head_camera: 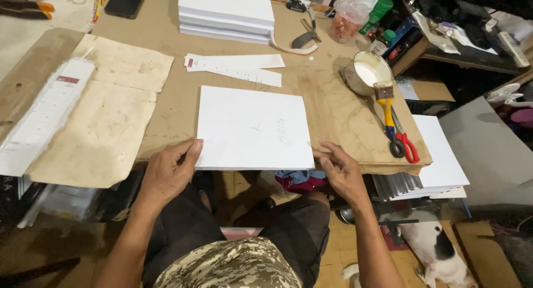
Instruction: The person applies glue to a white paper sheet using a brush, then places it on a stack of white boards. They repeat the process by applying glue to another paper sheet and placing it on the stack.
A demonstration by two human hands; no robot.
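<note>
A white square board [252,127] with faint pencil marks lies flat on the brown work board [327,99], its near edge at the table's front. My left hand [169,171] grips its near left corner, thumb on top. My right hand [341,168] touches the near right corner with spread fingers.
A stack of white boards [225,13] stands at the back, white paper strips [233,67] before it. A bowl of white glue [367,71], a yellow-handled brush [386,105] and red-handled scissors [402,144] lie right. Stained brown papers [105,116] lie left. A dog [438,249] rests on the floor.
</note>
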